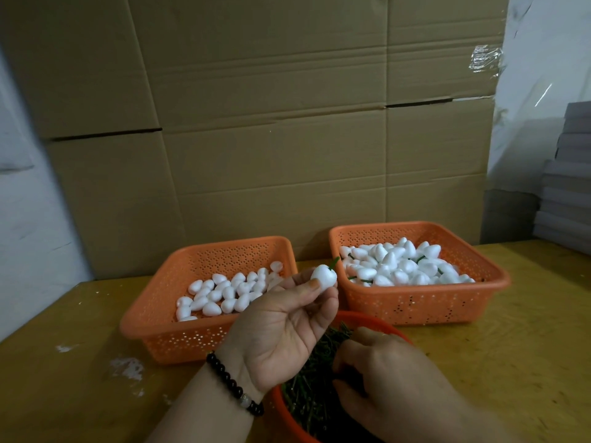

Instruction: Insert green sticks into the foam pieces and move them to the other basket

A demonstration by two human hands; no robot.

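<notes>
- Right perforated orange plastic basket (pixel 425 306), near the table's back edge, holds stemmed foam: release there, low over its rim.
- Left hand (pixel 281 327) pinches white foam piece (pixel 323 277), green stick already inserted.
- Right hand (pixel 390 391), fingers curled into the loose green sticks (pixel 311 401); grip cannot be told.

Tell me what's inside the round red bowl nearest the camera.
The round red bowl holds a heap of green sticks. The right hand reaches in and covers part; its grip is hidden.
</notes>
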